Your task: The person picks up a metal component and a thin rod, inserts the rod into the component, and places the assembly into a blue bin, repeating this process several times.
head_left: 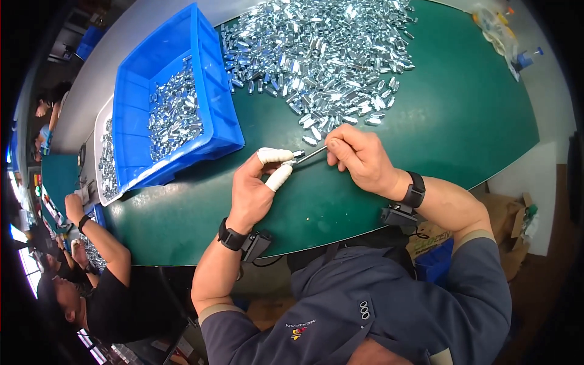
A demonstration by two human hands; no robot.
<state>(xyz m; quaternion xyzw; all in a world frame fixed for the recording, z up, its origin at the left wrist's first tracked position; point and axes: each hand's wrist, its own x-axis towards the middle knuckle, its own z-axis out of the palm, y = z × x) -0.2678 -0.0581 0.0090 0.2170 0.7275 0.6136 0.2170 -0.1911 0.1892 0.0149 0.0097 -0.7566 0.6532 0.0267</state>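
Observation:
My left hand has white wrappings on its thumb and a finger. It pinches a small shiny metal piece, mostly hidden between the fingertips. With closed fingers, my right hand grips a thin metal rod. The rod slants down toward the left fingertips and meets the piece there; whether its tip is inside or beside the piece I cannot tell. Beyond both hands lies a large heap of small elongated silvery metal pieces, some loose ones at its near edge.
A blue bin holding similar metal pieces stands tilted at the left, over a white tray with more. The green tabletop curves around. A clear plastic bag lies at the far right. A co-worker sits at the left.

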